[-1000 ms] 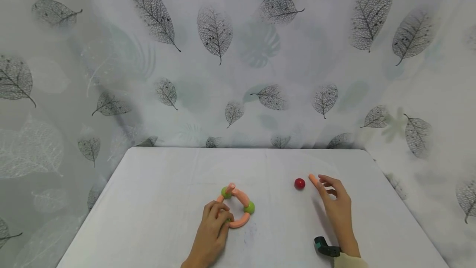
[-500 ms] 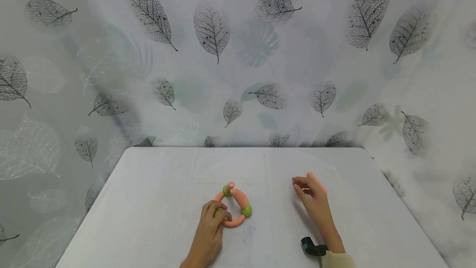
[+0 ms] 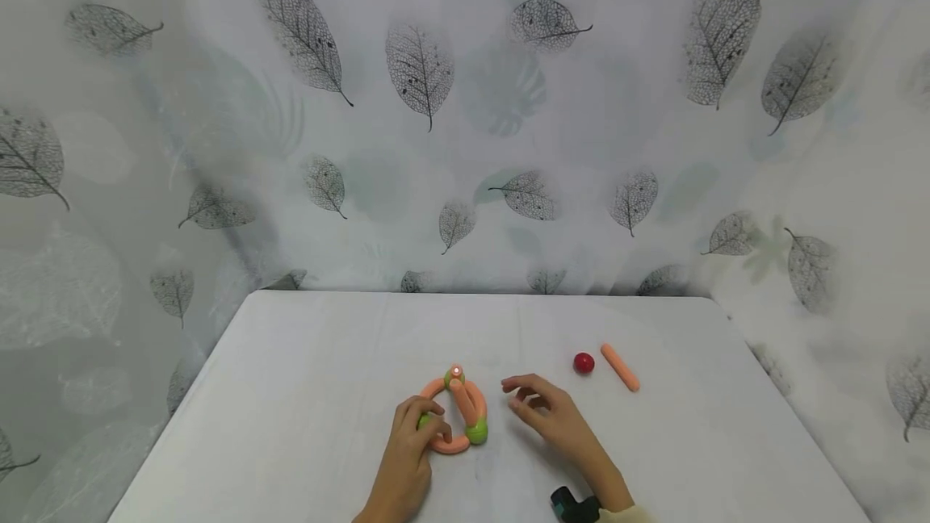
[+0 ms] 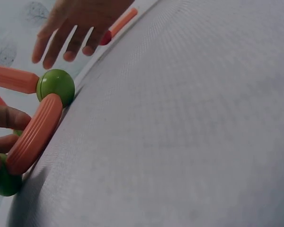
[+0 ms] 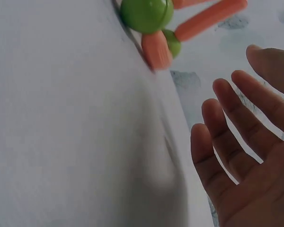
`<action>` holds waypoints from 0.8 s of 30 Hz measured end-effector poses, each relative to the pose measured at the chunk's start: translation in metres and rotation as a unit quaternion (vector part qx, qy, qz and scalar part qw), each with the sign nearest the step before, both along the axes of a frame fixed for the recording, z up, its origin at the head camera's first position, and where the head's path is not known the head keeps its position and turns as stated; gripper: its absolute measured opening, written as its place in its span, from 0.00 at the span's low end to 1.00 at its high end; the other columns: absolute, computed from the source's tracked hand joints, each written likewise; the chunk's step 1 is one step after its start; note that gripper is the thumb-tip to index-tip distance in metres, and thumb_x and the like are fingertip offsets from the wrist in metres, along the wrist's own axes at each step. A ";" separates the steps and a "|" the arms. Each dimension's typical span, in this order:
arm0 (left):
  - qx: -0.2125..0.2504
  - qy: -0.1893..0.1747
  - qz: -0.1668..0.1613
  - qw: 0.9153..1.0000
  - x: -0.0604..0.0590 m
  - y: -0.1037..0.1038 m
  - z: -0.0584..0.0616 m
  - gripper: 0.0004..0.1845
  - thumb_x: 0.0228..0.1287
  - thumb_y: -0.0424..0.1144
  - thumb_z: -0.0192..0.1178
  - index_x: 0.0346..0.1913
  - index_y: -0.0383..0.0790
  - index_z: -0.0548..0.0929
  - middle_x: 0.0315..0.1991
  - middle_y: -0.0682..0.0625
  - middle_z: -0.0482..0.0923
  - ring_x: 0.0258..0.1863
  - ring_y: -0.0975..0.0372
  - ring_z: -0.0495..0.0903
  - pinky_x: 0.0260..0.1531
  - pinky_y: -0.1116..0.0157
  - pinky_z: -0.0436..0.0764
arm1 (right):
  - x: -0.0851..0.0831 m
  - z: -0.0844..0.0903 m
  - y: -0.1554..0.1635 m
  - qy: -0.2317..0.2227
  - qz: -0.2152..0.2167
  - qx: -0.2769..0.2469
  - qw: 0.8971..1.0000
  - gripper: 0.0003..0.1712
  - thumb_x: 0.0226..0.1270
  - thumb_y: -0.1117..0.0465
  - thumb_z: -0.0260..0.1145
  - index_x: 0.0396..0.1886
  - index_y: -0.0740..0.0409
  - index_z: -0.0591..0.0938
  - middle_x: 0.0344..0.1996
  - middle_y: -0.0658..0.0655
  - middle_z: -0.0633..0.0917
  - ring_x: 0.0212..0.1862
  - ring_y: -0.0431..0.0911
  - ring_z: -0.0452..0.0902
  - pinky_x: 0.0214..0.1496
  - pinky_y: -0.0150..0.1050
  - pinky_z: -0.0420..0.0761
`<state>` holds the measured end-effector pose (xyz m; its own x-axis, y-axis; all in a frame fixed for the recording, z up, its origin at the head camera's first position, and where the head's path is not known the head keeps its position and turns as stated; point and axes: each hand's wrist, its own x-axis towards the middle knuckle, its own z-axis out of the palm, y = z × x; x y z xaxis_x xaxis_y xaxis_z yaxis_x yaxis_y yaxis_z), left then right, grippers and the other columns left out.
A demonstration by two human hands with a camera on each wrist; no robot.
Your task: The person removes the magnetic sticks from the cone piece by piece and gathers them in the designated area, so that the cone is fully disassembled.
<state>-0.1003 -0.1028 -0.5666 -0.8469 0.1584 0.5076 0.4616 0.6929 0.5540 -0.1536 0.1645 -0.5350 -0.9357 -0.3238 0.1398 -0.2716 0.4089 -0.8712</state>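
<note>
While my left hand (image 3: 416, 436) pinched the stick-and-ball figure (image 3: 456, 410), my right hand (image 3: 546, 414) hung empty beside it.

From my right fingertips (image 3: 511, 385), the figure lay at about nine o'clock, close but not touching, its long axis running from twelve to six o'clock, with a green ball (image 4: 56, 85) at the near right corner. My left fingers were curled round the figure's lower left end (one green ball half hidden under them), so that hand was plainly the nearer. My right fingers were spread and loosely bent, holding nothing, as the right wrist view showed. Behind them, at about two o'clock and well apart on the white table (image 3: 305, 361), lay a red ball (image 3: 584, 362) with a loose orange stick (image 3: 620, 367) just beside it.
</note>
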 end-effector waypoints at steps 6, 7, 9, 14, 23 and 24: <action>0.007 0.004 0.000 1.000 0.001 -0.001 -0.004 0.31 0.50 0.11 0.52 0.31 0.58 0.81 0.52 0.55 0.78 0.63 0.60 0.70 0.62 0.50 0.78 | 0.012 -0.005 -0.024 0.004 0.110 -0.013 0.994 0.23 0.75 0.58 0.68 0.66 0.54 0.80 0.52 0.56 0.87 0.48 0.43 0.80 0.49 0.33 0.82; 0.006 0.003 0.003 1.000 0.001 -0.001 -0.004 0.30 0.51 0.11 0.53 0.31 0.58 0.82 0.52 0.56 0.79 0.64 0.59 0.70 0.62 0.50 0.79 | 0.014 -0.006 -0.026 0.010 0.118 -0.013 0.993 0.23 0.74 0.58 0.68 0.67 0.54 0.80 0.51 0.56 0.87 0.47 0.45 0.81 0.48 0.33 0.82; 0.006 0.002 0.007 1.000 0.002 -0.001 -0.005 0.30 0.55 0.12 0.56 0.31 0.59 0.83 0.53 0.56 0.79 0.65 0.58 0.71 0.63 0.49 0.80 | 0.017 -0.008 -0.031 0.018 0.124 -0.005 0.992 0.25 0.72 0.57 0.70 0.67 0.54 0.80 0.48 0.55 0.87 0.45 0.45 0.80 0.47 0.32 0.81; 0.013 -0.005 0.008 1.000 0.001 -0.003 -0.004 0.23 0.63 0.20 0.63 0.31 0.59 0.84 0.53 0.57 0.81 0.67 0.55 0.73 0.64 0.50 0.81 | 0.019 -0.008 -0.039 0.031 0.101 0.024 0.994 0.25 0.71 0.55 0.71 0.66 0.53 0.81 0.44 0.51 0.85 0.42 0.40 0.76 0.45 0.31 0.78; -0.023 0.049 -0.030 0.998 0.000 -0.002 -0.003 0.09 0.66 0.30 0.65 0.39 0.51 0.87 0.50 0.55 0.83 0.65 0.49 0.75 0.62 0.43 0.79 | 0.018 -0.009 -0.045 0.062 0.101 -0.014 0.993 0.19 0.70 0.57 0.72 0.58 0.49 0.81 0.41 0.53 0.87 0.41 0.45 0.80 0.41 0.32 0.80; -0.024 0.054 -0.031 0.998 0.000 -0.001 -0.003 0.08 0.66 0.32 0.66 0.40 0.51 0.87 0.49 0.55 0.84 0.65 0.48 0.75 0.61 0.43 0.78 | 0.018 -0.009 -0.045 0.063 0.100 -0.015 0.993 0.18 0.70 0.57 0.72 0.57 0.49 0.81 0.41 0.52 0.87 0.41 0.44 0.80 0.40 0.32 0.80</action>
